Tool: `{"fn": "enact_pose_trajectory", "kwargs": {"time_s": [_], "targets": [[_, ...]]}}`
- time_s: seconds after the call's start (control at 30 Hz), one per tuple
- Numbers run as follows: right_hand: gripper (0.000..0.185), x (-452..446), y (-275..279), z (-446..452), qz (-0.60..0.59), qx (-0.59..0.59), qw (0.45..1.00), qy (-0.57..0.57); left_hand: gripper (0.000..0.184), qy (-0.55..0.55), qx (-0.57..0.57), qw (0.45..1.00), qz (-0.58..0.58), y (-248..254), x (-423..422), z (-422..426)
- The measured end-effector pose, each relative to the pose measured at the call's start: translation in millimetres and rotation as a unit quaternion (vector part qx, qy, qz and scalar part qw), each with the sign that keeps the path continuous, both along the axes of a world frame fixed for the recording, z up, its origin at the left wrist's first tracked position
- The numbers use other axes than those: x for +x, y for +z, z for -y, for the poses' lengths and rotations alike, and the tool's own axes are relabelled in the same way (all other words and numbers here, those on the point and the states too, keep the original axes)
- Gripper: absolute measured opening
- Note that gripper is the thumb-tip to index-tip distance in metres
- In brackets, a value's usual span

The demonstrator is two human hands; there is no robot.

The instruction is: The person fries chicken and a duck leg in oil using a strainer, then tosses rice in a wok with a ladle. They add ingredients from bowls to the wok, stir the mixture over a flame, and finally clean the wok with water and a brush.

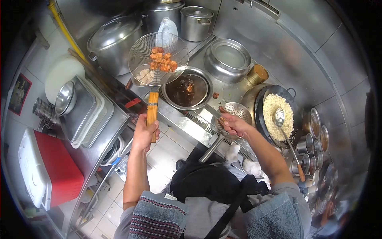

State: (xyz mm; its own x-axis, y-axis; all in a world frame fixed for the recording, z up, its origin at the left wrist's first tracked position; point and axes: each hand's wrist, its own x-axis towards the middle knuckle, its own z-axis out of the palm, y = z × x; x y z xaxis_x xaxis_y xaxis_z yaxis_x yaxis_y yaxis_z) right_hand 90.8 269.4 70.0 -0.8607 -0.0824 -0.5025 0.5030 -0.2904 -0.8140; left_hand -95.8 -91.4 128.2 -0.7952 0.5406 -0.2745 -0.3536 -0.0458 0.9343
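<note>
My left hand (145, 133) is closed around the wooden handle of a wire skimmer (137, 47), which hangs beside and partly over a pot of dark liquid (169, 89). Several browned, reddish fried meat pieces (162, 59) lie in the mesh. One more piece (190, 87) shows in the dark liquid. My right hand (234, 124) grips a utensil with a brown handle (222, 109); a flat metal part seems to reach from it toward the pot, its kind unclear. Below that hand, a perforated metal strainer (240, 111) rests on the counter.
At right, a wok (260, 115) holds fried rice (272, 103) and a wooden-handled ladle (279, 117). A lidded-looking steel pot (215, 67) and a can (258, 74) stand behind. Stacked trays (85, 115) and a red cooler (59, 159) are left, stockpots (115, 44) at the back.
</note>
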Motion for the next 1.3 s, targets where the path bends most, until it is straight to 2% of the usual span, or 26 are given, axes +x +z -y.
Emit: {"fn": "enact_pose_trajectory", "kwargs": {"time_s": [0.03, 0.13, 0.4, 0.6, 0.8, 0.9, 1.0, 1.03, 1.07, 1.13, 1.17, 1.2, 1.27, 1.3], "targets": [[0.045, 6.0, -9.9, 6.9, 0.007, -0.067, 0.996, -0.061, 0.028, 0.002, -0.002, 1.0, 0.001, -1.0, -0.5, 2.5], [0.048, 24.4, -22.3, 14.5, -0.001, -0.083, 0.993, -0.085, 0.03, 0.012, -0.002, 1.0, -0.012, -2.7, -1.3, 9.6], [0.055, 40.6, -19.6, 32.3, -0.023, -0.084, 0.988, -0.127, 0.031, 0.04, -0.031, 0.998, -0.022, -6.3, -1.7, 32.1], [0.057, 47.3, 9.7, 32.9, -0.063, -0.058, 0.979, -0.188, 0.029, 0.061, -0.142, 0.986, -0.063, -30.9, -2.3, 38.3], [0.061, 39.6, 49.7, 36.4, -0.071, 0.094, 0.975, -0.188, 0.035, 0.019, -0.127, 0.992, -0.011, -63.6, 7.9, 16.8], [0.061, 29.1, 46.3, 37.3, -0.094, 0.375, 0.912, -0.134, 0.036, -0.035, -0.063, 0.994, 0.079, -66.7, 17.7, -3.1], [0.064, 16.1, 18.8, 37.7, -0.125, 0.406, 0.886, -0.185, 0.035, -0.068, -0.031, 0.992, 0.103, -68.0, 23.4, -15.4], [0.064, 16.6, 28.8, 41.9, -0.069, 0.345, 0.91, -0.217, 0.033, -0.083, -0.023, 0.991, 0.101, -69.9, 24.1, -15.6], [0.064, 16.3, 26.8, 39.2, -0.068, 0.344, 0.911, -0.218, 0.033, -0.085, -0.025, 0.991, 0.102, -70.9, 25.2, -13.0], [0.063, 19.7, 24.4, 34.7, -0.046, 0.129, 0.948, -0.288, 0.038, -0.083, -0.014, 0.99, 0.111, -67.9, 27.6, -7.8], [0.063, 26.8, 23.2, 34.1, -0.035, 0.063, 0.952, -0.298, 0.038, -0.092, -0.018, 0.989, 0.11, -65.5, 28.9, -4.7], [0.063, 34.6, 19.0, 34.7, -0.034, 0.06, 0.949, -0.309, 0.037, -0.086, -0.026, 0.991, 0.101, -58.8, 31.5, -0.1], [0.062, 53.5, 1.5, 33.9, -0.082, -0.107, 0.97, -0.2, 0.036, -0.095, -0.039, 0.991, 0.089, -48.3, 36.2, 8.7], [0.062, 56.8, -19.8, 35.6, -0.046, -0.134, 0.965, -0.219, 0.034, -0.068, -0.047, 0.993, 0.082, -44.4, 38.4, 13.3]]}}
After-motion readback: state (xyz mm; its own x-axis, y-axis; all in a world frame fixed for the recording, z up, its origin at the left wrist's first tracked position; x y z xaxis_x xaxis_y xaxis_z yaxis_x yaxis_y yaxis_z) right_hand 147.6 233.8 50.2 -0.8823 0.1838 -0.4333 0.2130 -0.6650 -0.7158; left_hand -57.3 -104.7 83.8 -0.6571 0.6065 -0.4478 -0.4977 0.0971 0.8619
